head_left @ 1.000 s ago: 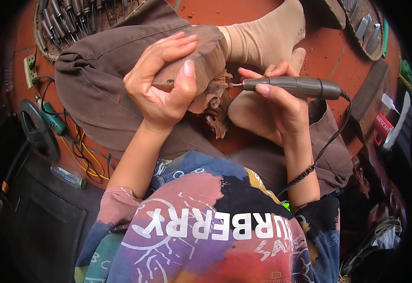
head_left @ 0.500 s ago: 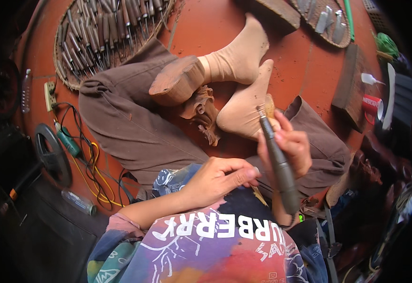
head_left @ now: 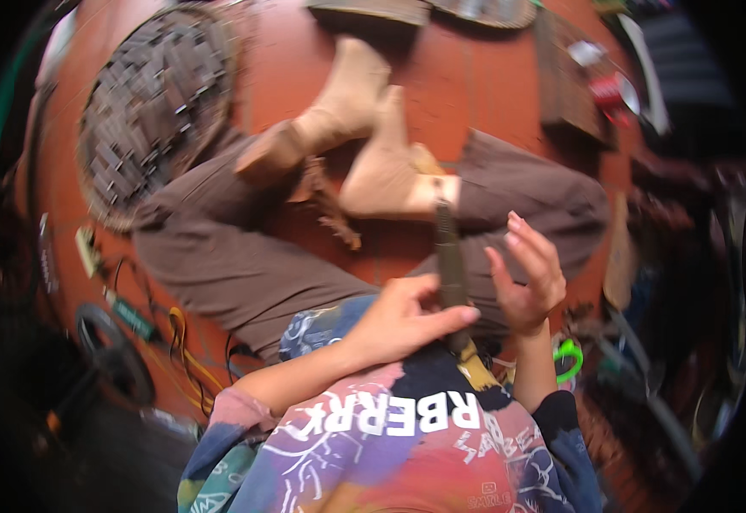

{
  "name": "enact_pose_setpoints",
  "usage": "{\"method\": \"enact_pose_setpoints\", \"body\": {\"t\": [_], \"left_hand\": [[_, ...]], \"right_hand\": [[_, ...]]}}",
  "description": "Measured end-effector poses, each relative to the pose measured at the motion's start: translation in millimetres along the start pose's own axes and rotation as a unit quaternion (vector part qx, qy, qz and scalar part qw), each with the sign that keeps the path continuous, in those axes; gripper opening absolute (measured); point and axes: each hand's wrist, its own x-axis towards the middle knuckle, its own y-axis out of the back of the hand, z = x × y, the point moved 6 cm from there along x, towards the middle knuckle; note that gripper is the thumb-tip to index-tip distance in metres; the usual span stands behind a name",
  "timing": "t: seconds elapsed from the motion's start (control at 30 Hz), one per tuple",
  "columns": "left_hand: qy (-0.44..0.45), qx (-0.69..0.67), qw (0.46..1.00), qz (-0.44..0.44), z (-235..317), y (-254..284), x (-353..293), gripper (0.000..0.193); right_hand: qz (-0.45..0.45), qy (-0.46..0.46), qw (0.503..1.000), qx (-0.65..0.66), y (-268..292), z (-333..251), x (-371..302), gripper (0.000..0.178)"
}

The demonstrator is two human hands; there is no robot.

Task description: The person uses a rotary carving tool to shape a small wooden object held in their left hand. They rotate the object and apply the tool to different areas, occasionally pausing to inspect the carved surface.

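Note:
A dark, slim rotary tool handpiece (head_left: 451, 256) points away from me, its thin bit toward my foot. My left hand (head_left: 399, 321) closes round its rear part, thumb lying across the top. Just to the right, my right hand (head_left: 531, 278) is off the tool, fingers stretched and apart, holding nothing. A carved brown wood piece (head_left: 326, 201) lies between my legs beside my socked feet (head_left: 377, 175). A smooth wooden block (head_left: 269, 156) rests by my left shin. The picture is smeared by motion, so the bit is unclear.
A round woven tray (head_left: 155, 111) of carving tools stands at the far left. Cables (head_left: 181, 342) and a black wheel-like ring (head_left: 112, 355) lie at the left. Dark wooden blocks (head_left: 565, 85) and a red mug (head_left: 614, 96) are at the far right; green-handled scissors (head_left: 569, 361) lie near my right arm.
My right hand has let go of the handpiece and opened to its right. My left hand has taken hold of the tool, which now stands more upright in view. The whole view has shifted.

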Motion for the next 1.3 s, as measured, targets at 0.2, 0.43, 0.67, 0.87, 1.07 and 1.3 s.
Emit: {"method": "enact_pose_setpoints", "body": {"t": [0.2,0.43,0.67,0.87,1.07,1.3], "left_hand": [[-0.021,0.113,0.993,0.019,5,7,22,0.021],[-0.003,0.177,0.984,-0.015,3,8,49,0.028],[-0.009,0.173,0.985,-0.026,5,12,46,0.028],[-0.004,0.153,0.988,-0.02,-10,10,39,0.029],[-0.024,0.159,0.987,-0.03,-16,6,38,0.026],[-0.046,0.21,0.976,-0.026,-7,5,40,0.031]], "right_hand": [[0.109,-0.464,0.872,-0.111,168,97,-172,0.024],[-0.179,-0.574,0.748,-0.282,243,29,-355,0.028],[-0.255,-0.666,0.639,-0.288,214,12,-414,0.041],[-0.259,-0.667,0.608,-0.345,214,11,-438,0.046],[-0.274,-0.626,0.594,-0.426,216,15,-421,0.043],[0.031,-0.573,0.819,0.027,115,36,-194,0.02]]}}
